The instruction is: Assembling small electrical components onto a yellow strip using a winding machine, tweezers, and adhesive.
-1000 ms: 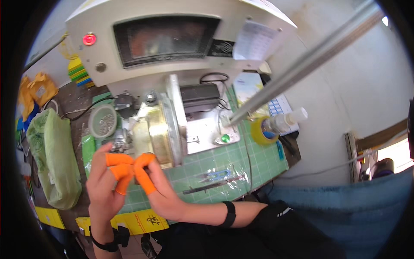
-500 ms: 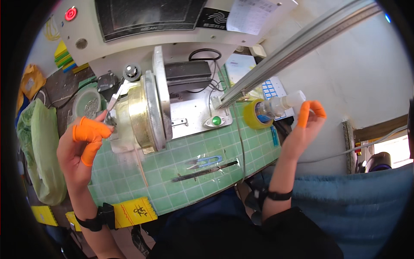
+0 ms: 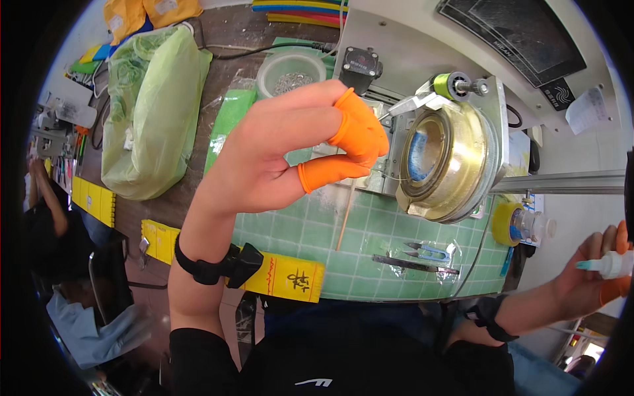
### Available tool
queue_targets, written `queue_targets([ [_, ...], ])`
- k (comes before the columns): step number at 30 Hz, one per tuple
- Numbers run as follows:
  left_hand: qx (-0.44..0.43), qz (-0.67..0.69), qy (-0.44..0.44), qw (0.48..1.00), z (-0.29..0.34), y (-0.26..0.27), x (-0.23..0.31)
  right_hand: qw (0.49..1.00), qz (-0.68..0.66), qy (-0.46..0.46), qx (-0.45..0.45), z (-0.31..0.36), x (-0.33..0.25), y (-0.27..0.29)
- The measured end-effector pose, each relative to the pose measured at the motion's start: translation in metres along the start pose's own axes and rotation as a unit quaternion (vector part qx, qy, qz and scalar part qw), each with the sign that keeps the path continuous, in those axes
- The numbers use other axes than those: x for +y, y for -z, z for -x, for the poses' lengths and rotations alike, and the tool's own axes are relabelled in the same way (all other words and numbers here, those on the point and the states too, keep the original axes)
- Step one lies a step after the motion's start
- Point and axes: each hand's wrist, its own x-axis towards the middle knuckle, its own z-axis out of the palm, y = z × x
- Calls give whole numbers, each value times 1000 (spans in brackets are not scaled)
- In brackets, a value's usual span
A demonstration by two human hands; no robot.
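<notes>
Strand (image 3: 394,177), thin and pale, is pinched between the orange-cotted thumb and fingers of the left hand (image 3: 264,142); it is stretched from the fingertips to the blue-lined opening of a brass-coloured wheel (image 3: 472,162), just beside that hand. At the right edge of the view, a small white dropper bottle (image 3: 613,264) with a teal tip is grasped in the right hand (image 3: 582,274), well apart from the wheel; orange cots are worn there too.

Beneath the left fingertips, a slender wooden stick (image 3: 346,218) can be seen, slanted over the green gridded cutting mat (image 3: 317,254); whether its upper end is touched by the hand cannot be told. Blue-handled snips (image 3: 432,252) and dark tweezers (image 3: 416,264) are laid near each other on the mat. Behind the left hand, small silvery pieces (image 3: 292,82) are held in a translucent bowl (image 3: 265,74). Farther left, a pale-green plastic bag (image 3: 158,112) is set on the dark worktop (image 3: 221,69). Towards the right, a yellow tape roll (image 3: 504,223) is seen against a clear bottle (image 3: 532,226).
</notes>
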Motion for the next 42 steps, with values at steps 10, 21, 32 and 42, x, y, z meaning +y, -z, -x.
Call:
queue_targets([
  [10, -6, 0, -38, 999, 3, 12, -6, 969, 240, 24, -42, 12, 94, -164],
  [21, 3, 7, -41, 999, 2, 7, -7, 955, 292, 41, 19, 14, 103, -171],
  [32, 3, -5, -44, 999, 2, 6, -6, 954, 296, 39, 15, 17, 103, -173],
  [42, 6, -1, -42, 999, 4, 5, -7, 961, 272, 37, -22, 18, 100, -175],
])
